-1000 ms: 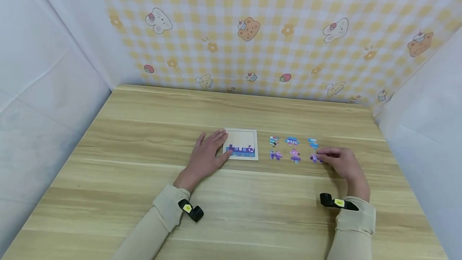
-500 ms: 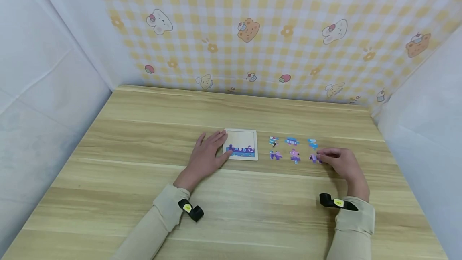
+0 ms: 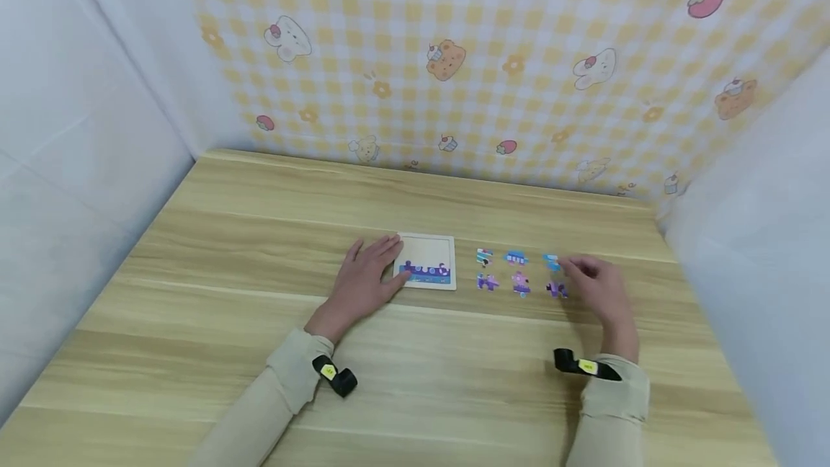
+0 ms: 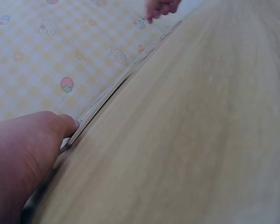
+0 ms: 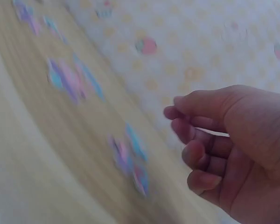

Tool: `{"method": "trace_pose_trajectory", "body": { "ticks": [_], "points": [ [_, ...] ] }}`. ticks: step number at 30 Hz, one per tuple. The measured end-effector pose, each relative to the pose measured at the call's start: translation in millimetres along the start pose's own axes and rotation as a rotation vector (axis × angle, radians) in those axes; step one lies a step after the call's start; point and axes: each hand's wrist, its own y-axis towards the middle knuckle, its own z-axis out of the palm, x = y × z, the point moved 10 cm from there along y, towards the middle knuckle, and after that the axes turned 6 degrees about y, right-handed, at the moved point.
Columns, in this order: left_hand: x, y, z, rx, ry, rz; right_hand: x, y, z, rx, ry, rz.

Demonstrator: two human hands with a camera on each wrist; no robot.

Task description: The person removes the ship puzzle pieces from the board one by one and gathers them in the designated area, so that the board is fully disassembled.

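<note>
My left hand (image 3: 363, 276) lies with relaxed fingers over the left edge of a square white-framed puzzle board (image 3: 424, 248); its thumb reaches onto the lower left corner. A purple and blue strip of picture fills the board's lower part, and bare pale backing shows above. The right hand (image 3: 599, 290) hovers beside the right end of the loose jigsaw pieces, its fingers loosely bent with nothing between them. Closest to its fingertips are a blue piece (image 3: 551, 261) and, below that, a purple piece (image 3: 557, 289). In the right wrist view the hand (image 5: 233, 144) is raised above the pieces.
Right of the board, more jigsaw pieces lie in two rows, among them a blue one (image 3: 516, 258), a striped one (image 3: 484, 257), a pink one (image 3: 521, 284) and a purple one (image 3: 488, 282). Behind the wooden table (image 3: 415, 388) hangs a yellow checked cloth (image 3: 389, 42).
The right hand has let go of the lower right purple piece and moved up and away from it, towards the blue piece above. The left hand stays on the board; the head view has shifted slightly.
</note>
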Motion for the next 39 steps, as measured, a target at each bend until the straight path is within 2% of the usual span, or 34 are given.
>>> {"method": "trace_pose_trajectory", "body": {
  "ticks": [2,4,10,15,19,22,25,31,39],
  "points": [
    [3.2,-1.5,-1.2,-0.005,0.007,-0.008,21.4,6.0,17.7,-0.012,0.037,-0.064],
    [4.2,-2.7,-0.1,-0.004,0.002,-0.01,44.1,11.7,41.3,0.016,0.083,-0.122],
    [2.8,-6.4,9.9,-0.003,-0.047,-0.018,102.0,13.8,127.7,0.22,0.167,-0.233],
    [-1.0,-7.7,13.6,-0.016,-0.08,-0.006,121.3,5.4,187.3,0.39,0.152,-0.269],
    [-5.8,-8.6,12.4,-0.004,-0.057,0.035,125.0,-3.7,217.2,0.515,0.094,-0.291],
    [-7.0,-8.9,11.0,0.002,-0.03,0.056,125.7,-8.7,229.0,0.58,0.086,-0.293],
    [-6.9,-8.8,10.0,0.012,-0.017,0.063,124.9,-9.0,233.6,0.597,0.088,-0.287],
    [-5.8,-7.3,7.9,0.041,-0.006,0.058,125.5,-6.1,233.5,0.581,0.071,-0.26],
    [-2.7,-4.2,1.9,0.044,0.011,0.056,134.4,-4.0,231.6,0.545,0.036,-0.273]
  ]
}}
